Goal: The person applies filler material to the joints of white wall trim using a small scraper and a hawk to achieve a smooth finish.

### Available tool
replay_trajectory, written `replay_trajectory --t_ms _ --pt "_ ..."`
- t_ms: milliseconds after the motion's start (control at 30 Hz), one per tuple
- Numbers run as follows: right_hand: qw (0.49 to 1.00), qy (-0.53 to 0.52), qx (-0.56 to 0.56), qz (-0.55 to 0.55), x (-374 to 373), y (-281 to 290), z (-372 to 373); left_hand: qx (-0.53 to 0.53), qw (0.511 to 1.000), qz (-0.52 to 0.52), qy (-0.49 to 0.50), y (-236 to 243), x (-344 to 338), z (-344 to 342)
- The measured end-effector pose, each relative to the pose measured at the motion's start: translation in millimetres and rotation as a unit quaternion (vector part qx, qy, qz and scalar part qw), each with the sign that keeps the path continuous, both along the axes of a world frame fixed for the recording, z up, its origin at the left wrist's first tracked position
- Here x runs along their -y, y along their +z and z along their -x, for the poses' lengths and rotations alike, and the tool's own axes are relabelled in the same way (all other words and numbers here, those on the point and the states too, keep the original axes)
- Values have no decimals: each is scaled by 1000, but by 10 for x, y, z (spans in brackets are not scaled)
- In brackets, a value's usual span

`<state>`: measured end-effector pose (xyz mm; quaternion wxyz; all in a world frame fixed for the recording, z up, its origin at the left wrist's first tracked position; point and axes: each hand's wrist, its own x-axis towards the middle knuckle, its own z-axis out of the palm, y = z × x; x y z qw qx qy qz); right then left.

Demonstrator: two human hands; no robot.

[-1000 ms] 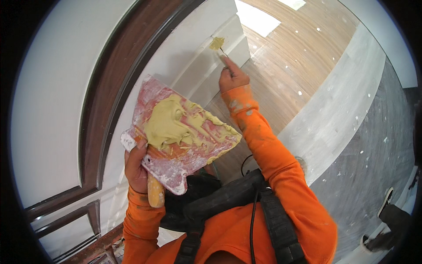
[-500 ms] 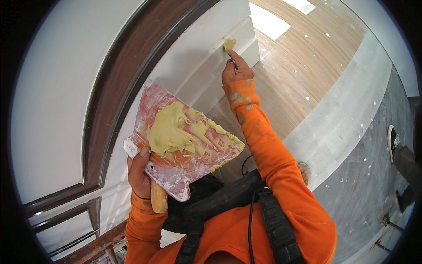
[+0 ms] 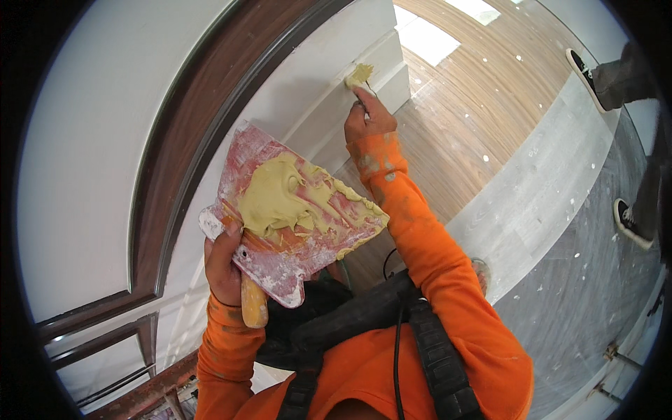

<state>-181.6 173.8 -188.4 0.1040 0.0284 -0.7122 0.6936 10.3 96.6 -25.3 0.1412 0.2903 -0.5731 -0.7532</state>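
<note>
My left hand is closed around a worn red putty board, its thumb on the upper face and a wooden handle sticking out below. A thick yellow mound of putty lies on the board, with more along its right edge. Farther out, my right hand grips a small putty knife, mostly hidden by the fingers. Its blade end is at the white moulded wall trim, beside a yellow putty smear.
Dark brown moulding curves along the white wall on the left. Wood-look flooring with white specks runs right into a grey floor. Another person's shoes are at the right. A rusty metal bar crosses the lower left.
My right hand has shifted slightly left and down along the trim, and yellow putty shows beside the blade. The board has tilted slightly. The other person has stepped farther into view.
</note>
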Motion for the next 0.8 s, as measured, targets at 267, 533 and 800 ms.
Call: replay_trajectory --t_ms 267,533,800 --pt "968 104 86 212 -846 564 276 -30 998 45 -31 -62 90 207" --pt "850 427 -225 -210 -1390 1619 -111 -38 992 -40 -110 -209 5 513" --pt "745 506 -276 -337 -1257 1627 -194 -19 984 21 -175 -430 24 567"
